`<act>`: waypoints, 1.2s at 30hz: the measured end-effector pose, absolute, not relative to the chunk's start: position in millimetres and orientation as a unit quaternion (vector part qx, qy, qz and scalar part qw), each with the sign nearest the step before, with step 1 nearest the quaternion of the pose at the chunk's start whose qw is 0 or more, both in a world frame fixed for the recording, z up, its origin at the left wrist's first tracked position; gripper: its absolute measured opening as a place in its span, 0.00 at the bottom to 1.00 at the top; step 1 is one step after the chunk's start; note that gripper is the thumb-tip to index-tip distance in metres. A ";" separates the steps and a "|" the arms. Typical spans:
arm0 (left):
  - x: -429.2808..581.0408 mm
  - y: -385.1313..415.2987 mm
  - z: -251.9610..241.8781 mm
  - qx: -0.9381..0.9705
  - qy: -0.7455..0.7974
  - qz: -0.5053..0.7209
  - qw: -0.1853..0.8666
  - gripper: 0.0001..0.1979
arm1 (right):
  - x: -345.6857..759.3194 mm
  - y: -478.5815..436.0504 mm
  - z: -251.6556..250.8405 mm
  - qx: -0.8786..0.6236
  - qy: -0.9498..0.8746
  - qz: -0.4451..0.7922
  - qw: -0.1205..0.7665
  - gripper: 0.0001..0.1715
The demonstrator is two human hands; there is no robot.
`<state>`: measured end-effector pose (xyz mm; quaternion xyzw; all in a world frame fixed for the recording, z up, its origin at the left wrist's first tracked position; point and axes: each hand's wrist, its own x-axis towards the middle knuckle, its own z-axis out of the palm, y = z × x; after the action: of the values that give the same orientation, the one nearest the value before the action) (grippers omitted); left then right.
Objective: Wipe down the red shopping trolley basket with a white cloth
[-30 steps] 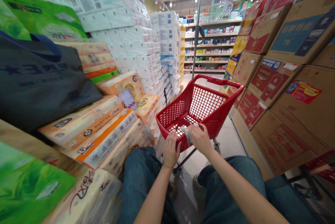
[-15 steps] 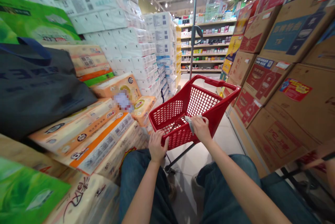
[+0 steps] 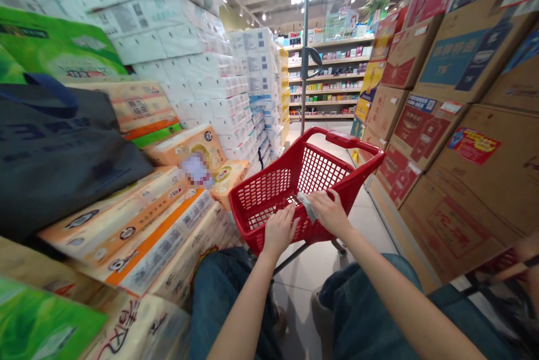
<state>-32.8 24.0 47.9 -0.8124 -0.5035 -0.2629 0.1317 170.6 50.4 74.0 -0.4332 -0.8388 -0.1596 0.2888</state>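
Observation:
A red plastic shopping cart [image 3: 269, 179] with grid walls stands in front of me, its near rim close to my knees. My left hand [image 3: 279, 231] lies on this near rim, its fingers curled over the edge into the basket. Further right along the same rim, my right hand [image 3: 330, 211] pinches a crumpled greyish-white cloth [image 3: 307, 206] and presses it against the rim. The cloth is partly covered by the fingers. Both hands are close together, a short gap apart.
Packs of tissue paper [image 3: 160, 231] are stacked on my left, with a dark grey bag [image 3: 63, 152] on them. Cardboard cartons [image 3: 475, 180] form a wall on the right. Ahead are a metal pole [image 3: 305, 40] and stocked shelves [image 3: 332, 73]. Part of another person's arm [image 3: 516, 264] shows at right.
My left hand has moved right along the cart's rim, nearer to my right hand. The right hand with the cloth has shifted slightly right on the rim. The cart has turned a little.

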 end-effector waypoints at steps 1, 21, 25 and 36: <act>-32.6 22.0 48.7 -0.816 -0.501 -0.258 0.131 0.22 | 190.0 55.8 79.8 -0.444 -0.832 -0.168 0.287 0.24; -18.0 7.8 48.5 -0.821 -0.482 -0.284 0.113 0.23 | 167.4 46.2 60.0 -0.481 -0.800 -0.188 0.306 0.21; -24.6 1.4 51.0 -0.825 -0.480 -0.280 0.107 0.24 | 230.0 68.4 87.6 -0.481 -0.810 -0.208 0.264 0.20; -14.5 -2.5 54.5 -0.803 -0.506 -0.306 0.074 0.23 | 184.4 67.1 66.3 -0.575 -0.704 -0.204 0.363 0.20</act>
<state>-14.5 -2.5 54.5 -0.8030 -0.5059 -0.3064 0.0735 184.4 67.1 66.3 -0.5751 -0.7042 -0.2044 0.3628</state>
